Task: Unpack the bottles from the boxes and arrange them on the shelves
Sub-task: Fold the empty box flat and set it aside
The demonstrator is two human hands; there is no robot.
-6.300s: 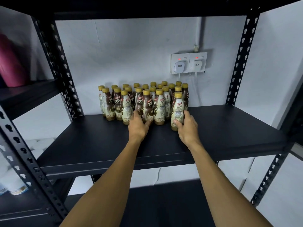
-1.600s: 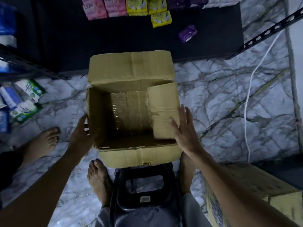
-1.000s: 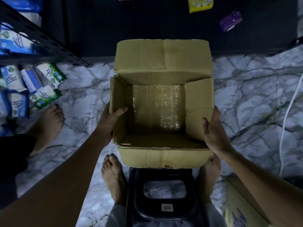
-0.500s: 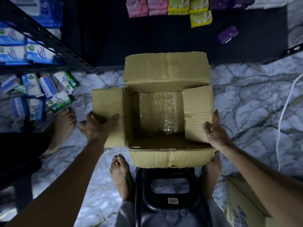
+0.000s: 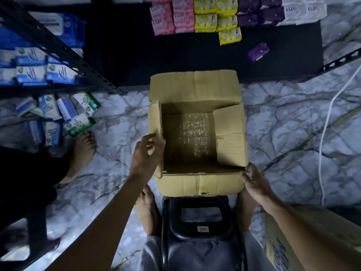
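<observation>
Since only shiny tape shows on its bottom and no bottles, the box [image 5: 199, 184] on the marble floor [image 5: 293, 124], just beyond the black stool [image 5: 197, 227], looks emptied and light. Pulled by one flap, it could swing or the cardboard could crease and tear. Swept aside carelessly, it might hit the second carton [image 5: 277, 249] at near right or snag the white cable [image 5: 326, 133] on the right. The left hand [image 5: 146, 153] is half closed about the upright left flap [image 5: 155, 122], thumb inside and fingers outside in what looks like a light pinch. The right hand [image 5: 256, 184] rests bent fingers on the box's near right corner. Whether it truly grips there, I cannot tell. Soap packs [image 5: 195, 14] line the low black shelf [image 5: 195, 59] beyond.
</observation>
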